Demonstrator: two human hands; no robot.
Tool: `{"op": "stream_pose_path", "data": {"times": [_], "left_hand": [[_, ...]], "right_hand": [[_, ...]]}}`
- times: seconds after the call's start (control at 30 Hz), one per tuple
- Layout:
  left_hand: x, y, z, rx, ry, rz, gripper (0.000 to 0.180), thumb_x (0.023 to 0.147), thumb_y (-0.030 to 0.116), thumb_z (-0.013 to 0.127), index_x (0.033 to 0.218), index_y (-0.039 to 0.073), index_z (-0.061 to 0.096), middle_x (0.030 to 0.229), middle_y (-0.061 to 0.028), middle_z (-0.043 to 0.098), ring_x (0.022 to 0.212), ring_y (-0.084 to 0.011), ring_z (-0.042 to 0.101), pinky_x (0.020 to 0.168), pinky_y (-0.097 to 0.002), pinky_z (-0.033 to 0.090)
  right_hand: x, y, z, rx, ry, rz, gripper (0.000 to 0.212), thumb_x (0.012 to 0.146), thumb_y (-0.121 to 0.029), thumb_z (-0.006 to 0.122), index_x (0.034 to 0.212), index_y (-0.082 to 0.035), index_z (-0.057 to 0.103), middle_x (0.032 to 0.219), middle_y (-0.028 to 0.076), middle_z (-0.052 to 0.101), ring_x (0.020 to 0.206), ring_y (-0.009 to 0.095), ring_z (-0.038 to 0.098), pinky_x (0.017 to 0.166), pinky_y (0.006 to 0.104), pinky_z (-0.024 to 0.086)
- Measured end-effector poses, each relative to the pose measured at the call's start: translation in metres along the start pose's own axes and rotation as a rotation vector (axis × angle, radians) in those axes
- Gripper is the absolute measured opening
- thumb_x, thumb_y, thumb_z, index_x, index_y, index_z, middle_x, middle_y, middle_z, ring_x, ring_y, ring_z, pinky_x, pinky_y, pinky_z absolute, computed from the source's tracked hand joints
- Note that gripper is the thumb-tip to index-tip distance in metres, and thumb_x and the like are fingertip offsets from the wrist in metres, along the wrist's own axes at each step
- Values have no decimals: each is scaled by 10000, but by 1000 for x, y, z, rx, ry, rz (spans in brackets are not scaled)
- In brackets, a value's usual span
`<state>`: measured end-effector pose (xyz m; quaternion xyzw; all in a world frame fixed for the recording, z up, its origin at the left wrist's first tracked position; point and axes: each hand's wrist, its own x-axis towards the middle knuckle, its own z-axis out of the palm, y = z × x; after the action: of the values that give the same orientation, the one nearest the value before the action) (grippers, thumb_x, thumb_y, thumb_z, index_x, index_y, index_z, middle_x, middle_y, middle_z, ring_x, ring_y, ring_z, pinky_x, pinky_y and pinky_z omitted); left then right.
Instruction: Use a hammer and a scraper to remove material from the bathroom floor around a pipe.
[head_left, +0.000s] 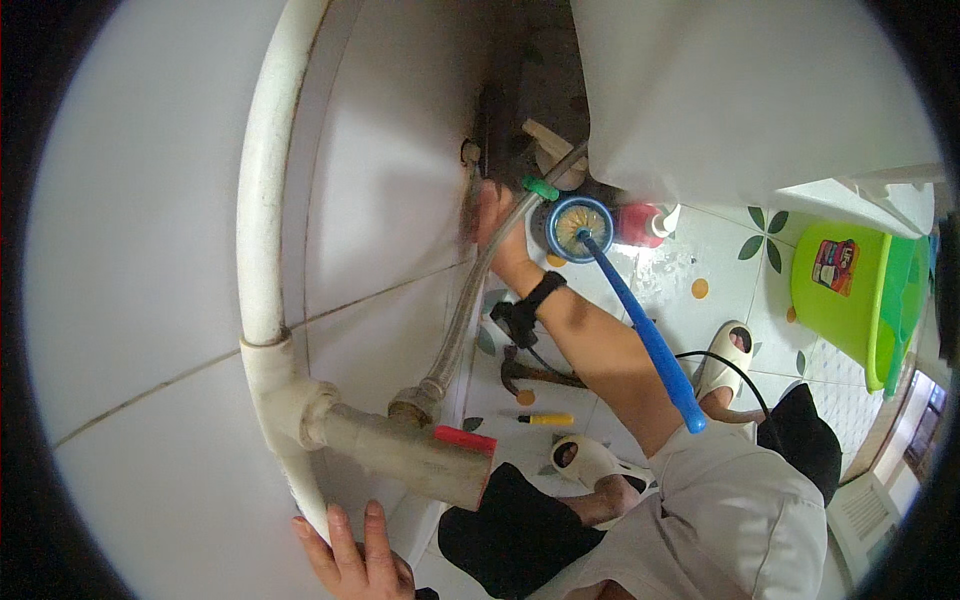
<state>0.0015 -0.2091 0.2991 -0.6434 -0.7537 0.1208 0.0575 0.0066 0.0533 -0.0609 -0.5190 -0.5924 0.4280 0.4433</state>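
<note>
My left hand (355, 560) is at the lower left, its fingers stretched and apart at the lower end of a white wall pipe (262, 200). From that pipe's joint juts a worn cylindrical valve (400, 455) with a red lever (465, 438). A braided hose (470, 300) with a green tie (540, 188) rises from the valve. Behind it, my right hand (500, 230) reaches low against the tiled wall, fingers curled by a small wall fitting (470, 152). What its fingers grip, if anything, is hidden. A black strap (530, 310) circles my right wrist.
A blue-handled brush (650, 340) stands in a round blue holder (553, 232) beside a pink bottle (640, 225). On the floor lie a hammer (535, 374) and a yellow-handled tool (548, 419). A green bucket (845, 310) stands right; a white fixture (740, 90) overhangs.
</note>
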Motion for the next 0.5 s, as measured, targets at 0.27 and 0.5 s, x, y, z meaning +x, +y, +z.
{"op": "stream_pose_path", "data": {"times": [0.27,0.5], "left_hand": [[1,1,-2,14,4,-22,344,855,64,415,1121,82,633,1308,-208,459,1194,-451,419,997,-542,341],[7,8,-2,24,5,-20,295,889,90,431,1094,74,643,1291,-186,482,1193,-438,427,987,-510,368]], "right_hand": [[3,-10,-8,102,-266,143,344,946,-256,389,1027,44,536,862,267,551,681,349,569,583,430,452],[25,48,0,-447,-145,-131,382,914,-156,416,1252,18,383,838,203,513,586,255,565,486,363,473]]}}
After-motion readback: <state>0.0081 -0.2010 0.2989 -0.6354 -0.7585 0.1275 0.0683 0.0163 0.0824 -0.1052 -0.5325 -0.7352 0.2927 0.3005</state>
